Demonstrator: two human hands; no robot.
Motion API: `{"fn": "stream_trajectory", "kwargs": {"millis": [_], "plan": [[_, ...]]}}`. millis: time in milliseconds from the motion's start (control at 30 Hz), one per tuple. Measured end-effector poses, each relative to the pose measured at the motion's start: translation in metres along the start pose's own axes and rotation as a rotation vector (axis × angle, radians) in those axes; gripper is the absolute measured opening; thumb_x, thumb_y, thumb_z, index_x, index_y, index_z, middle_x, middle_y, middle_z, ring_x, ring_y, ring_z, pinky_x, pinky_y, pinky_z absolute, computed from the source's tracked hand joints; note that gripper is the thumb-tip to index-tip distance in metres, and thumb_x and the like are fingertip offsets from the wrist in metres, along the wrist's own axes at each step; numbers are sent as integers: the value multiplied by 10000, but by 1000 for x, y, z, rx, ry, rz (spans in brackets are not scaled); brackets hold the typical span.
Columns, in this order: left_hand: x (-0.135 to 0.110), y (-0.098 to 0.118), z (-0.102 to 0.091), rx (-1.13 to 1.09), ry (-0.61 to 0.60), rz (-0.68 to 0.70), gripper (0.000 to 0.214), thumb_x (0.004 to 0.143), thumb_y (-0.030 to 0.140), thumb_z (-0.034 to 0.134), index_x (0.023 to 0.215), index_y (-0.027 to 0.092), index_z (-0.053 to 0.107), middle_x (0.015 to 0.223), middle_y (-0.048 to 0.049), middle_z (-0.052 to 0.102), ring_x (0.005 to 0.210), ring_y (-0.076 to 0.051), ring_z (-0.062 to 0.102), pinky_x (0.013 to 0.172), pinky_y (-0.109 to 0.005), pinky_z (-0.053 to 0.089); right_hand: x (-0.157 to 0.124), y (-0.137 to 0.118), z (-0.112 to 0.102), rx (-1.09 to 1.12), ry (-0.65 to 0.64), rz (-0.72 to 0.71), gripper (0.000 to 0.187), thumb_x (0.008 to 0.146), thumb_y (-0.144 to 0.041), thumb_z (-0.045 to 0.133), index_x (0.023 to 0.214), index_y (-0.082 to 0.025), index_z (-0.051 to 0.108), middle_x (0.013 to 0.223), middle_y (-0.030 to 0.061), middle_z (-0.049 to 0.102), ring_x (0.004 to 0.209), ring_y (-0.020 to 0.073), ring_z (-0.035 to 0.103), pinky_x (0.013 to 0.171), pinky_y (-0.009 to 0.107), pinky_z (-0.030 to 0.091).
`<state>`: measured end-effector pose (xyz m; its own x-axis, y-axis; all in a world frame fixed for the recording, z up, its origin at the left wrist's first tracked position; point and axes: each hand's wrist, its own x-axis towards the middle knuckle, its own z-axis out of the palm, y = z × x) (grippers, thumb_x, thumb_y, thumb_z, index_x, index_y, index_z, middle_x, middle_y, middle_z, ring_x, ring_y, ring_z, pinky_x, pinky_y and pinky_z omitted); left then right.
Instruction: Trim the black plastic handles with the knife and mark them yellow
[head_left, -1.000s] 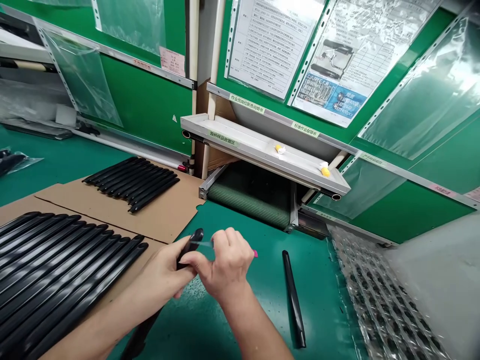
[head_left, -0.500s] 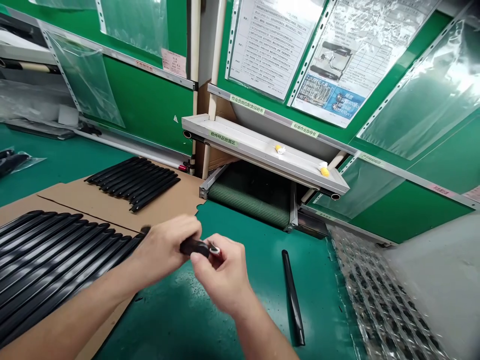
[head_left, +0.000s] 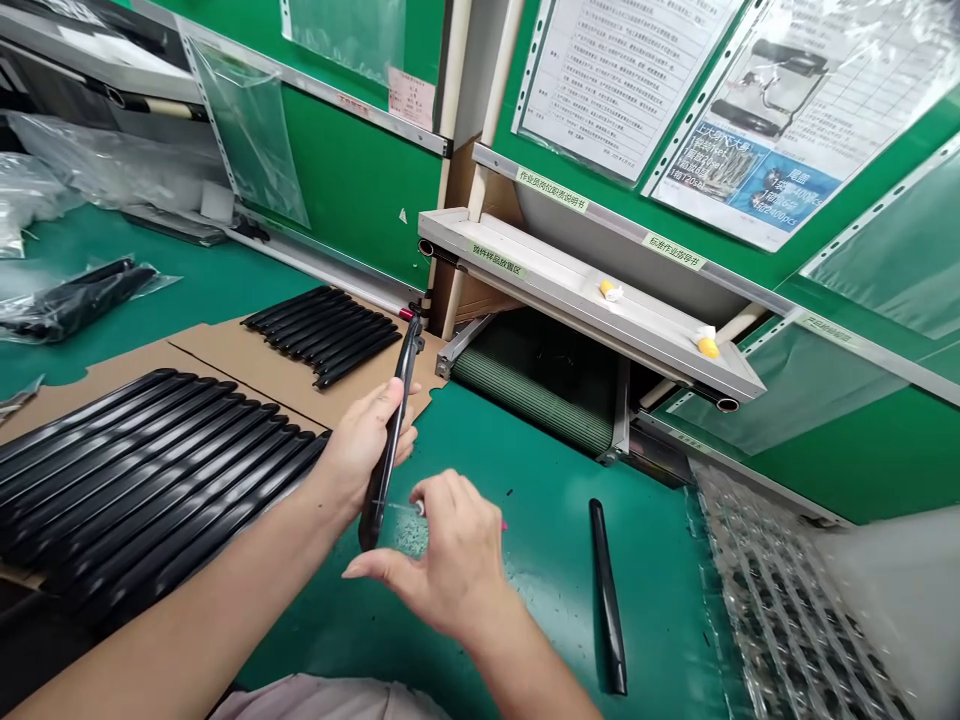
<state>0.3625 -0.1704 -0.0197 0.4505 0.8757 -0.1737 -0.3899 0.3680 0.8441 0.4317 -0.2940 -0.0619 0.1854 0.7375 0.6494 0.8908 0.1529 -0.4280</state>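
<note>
My left hand (head_left: 365, 442) is closed around a long black plastic handle piece (head_left: 392, 425), held nearly upright above the green mat. My right hand (head_left: 448, 556) is just below it, fingers pinched on a small thin tool with a pink end (head_left: 417, 509) whose tip touches the piece's lower end. A second black piece (head_left: 606, 593) lies loose on the mat to the right. Rows of the same black pieces (head_left: 142, 460) lie on cardboard at the left, with a smaller row (head_left: 324, 331) further back.
A ribbed green conveyor belt (head_left: 537, 399) runs under a white shelf (head_left: 585, 300) with two small yellow items. Bubble wrap (head_left: 780, 610) covers the right side. Bagged black parts (head_left: 75, 295) lie far left. Instruction sheets hang on the green wall.
My left hand has turned the black piece from lying sideways to standing nearly upright. My right hand has moved down to its lower end. The camera view has shifted left.
</note>
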Motion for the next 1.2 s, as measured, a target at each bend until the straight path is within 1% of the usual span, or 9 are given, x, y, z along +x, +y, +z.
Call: {"fn": "stream_trajectory", "kwargs": {"millis": [100,300,367,467,567,667,900,1067,1200], "plan": [[-2,7,2,21,-37,34,230,1016,370,504,1005,166,611,488,96,327,337,-52,215,311,-140,196,11,6,-5,-133,-22,-77,773,827,-948,296,670,-217,493,620,-13,506,568,143,448,523,325,216],[-1,6,-3,-6,38,69,209,1014,350,519,958,166,603,497,94,339,344,-54,231,308,-139,213,-14,-5,3,-144,-60,-189,746,961,-817,221,575,-216,437,524,-15,464,490,138,406,492,355,159],[2,6,-7,-14,50,77,246,1025,373,494,963,166,612,490,95,332,338,-57,221,304,-145,209,-23,-8,1,-20,-122,-186,743,1016,-734,168,617,-216,521,561,-2,522,515,146,461,493,345,212],[4,6,-9,-28,50,77,298,1043,406,439,960,179,612,478,97,312,329,-62,208,302,-149,207,-23,-6,-9,224,-157,32,620,1089,-543,222,893,-195,696,774,39,677,701,169,610,605,314,386],[3,5,-8,-44,62,49,318,1050,414,410,932,185,597,471,97,306,320,-65,213,300,-151,202,-19,-2,-14,440,-60,240,314,1042,-423,513,1044,-212,747,868,35,733,787,168,657,699,295,472],[0,3,-7,-43,72,48,318,1048,417,416,909,185,584,471,94,317,316,-63,223,298,-150,199,-19,0,-10,520,33,287,124,924,-313,722,1006,-242,781,839,12,742,772,163,666,690,280,497],[-15,2,-1,-47,29,-22,355,1032,464,441,861,184,578,482,94,325,334,-51,216,308,-140,212,-9,2,2,375,167,210,147,890,-203,757,1031,-241,777,829,7,726,781,173,631,701,301,493],[-28,-4,-1,-38,100,-20,486,789,631,752,947,186,642,573,76,430,457,-67,391,409,-152,404,26,10,0,342,260,162,123,887,-197,763,1000,-243,780,856,12,742,796,178,639,688,292,511],[-38,-5,-2,-38,38,-49,513,709,659,806,821,200,607,581,90,354,451,-49,302,398,-143,326,52,17,-3,362,339,136,126,889,-211,752,1005,-241,790,862,25,752,812,192,655,691,306,539]]}}
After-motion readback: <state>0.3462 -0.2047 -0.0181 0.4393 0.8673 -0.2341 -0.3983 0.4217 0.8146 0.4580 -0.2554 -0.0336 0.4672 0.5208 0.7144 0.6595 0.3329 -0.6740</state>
